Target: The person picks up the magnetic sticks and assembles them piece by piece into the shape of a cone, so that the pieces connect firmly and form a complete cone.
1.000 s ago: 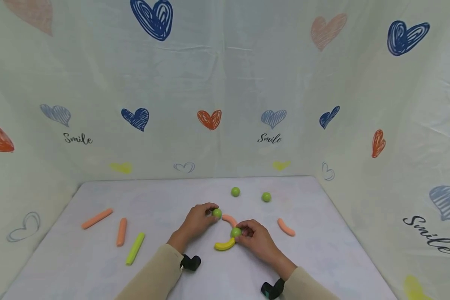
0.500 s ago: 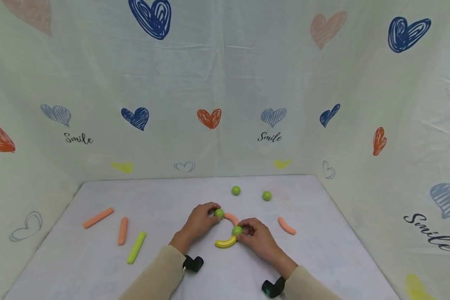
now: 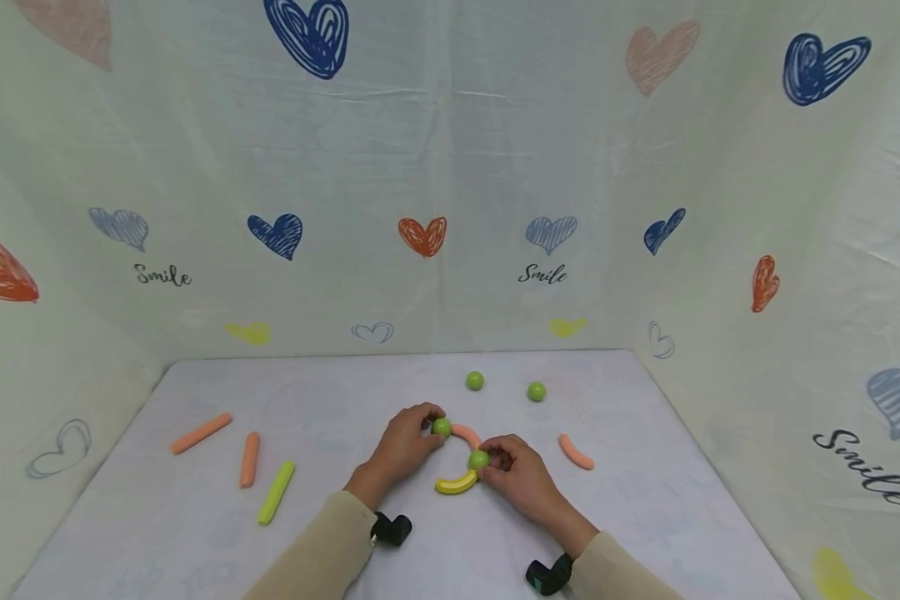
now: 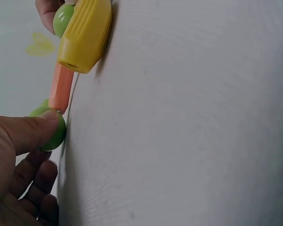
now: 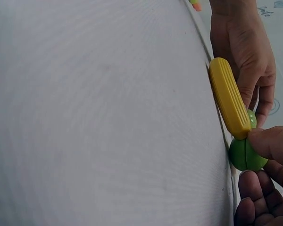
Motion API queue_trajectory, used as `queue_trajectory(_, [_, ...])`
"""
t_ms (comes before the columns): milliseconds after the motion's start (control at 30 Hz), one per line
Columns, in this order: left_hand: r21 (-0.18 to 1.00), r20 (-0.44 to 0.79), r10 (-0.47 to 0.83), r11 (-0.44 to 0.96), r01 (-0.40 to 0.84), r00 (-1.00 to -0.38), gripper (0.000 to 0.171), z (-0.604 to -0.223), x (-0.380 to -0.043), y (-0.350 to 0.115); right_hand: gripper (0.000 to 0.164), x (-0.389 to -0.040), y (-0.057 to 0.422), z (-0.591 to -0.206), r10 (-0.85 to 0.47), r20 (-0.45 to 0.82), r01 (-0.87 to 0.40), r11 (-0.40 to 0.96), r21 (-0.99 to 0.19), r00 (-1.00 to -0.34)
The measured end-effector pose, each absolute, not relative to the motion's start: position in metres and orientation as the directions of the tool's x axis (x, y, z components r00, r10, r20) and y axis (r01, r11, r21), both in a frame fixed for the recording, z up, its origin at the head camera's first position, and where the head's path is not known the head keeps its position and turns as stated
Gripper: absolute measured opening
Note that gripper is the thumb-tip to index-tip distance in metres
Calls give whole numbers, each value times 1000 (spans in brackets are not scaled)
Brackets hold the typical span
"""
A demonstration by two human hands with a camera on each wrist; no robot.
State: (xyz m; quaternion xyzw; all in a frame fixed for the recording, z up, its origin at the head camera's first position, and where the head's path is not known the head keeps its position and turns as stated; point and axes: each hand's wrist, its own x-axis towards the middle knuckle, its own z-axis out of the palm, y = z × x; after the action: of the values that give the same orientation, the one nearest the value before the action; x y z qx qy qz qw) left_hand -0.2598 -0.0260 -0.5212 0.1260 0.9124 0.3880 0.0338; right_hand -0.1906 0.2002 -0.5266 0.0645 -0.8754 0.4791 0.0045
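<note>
Pinching a green ball (image 3: 442,427) at the far end of a short orange curved stick (image 3: 465,435), the left hand (image 3: 402,444) has its fingers clamped on it, while the right hand (image 3: 521,478) grips a second green ball (image 3: 478,459) where that stick meets a yellow curved piece (image 3: 456,482). Compared with a second ago, both hands have barely shifted, so the linked chain sits in the same spot on the bench (image 3: 157,533), seemingly being pressed together. Two loose balls (image 3: 475,381) lie beyond, well apart.
</note>
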Motion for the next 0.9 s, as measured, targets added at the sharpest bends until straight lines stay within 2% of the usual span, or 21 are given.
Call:
queue_trajectory(433, [715, 37, 223, 675, 182, -974, 32, -522, -258, -25, 27, -192, 200, -528, -95, 73, -113, 543, -832, -993])
queue_trajectory(900, [717, 58, 242, 665, 209, -969, 31, -516, -255, -26, 28, -192, 199, -527, -99, 68, -111, 536, -837, -993])
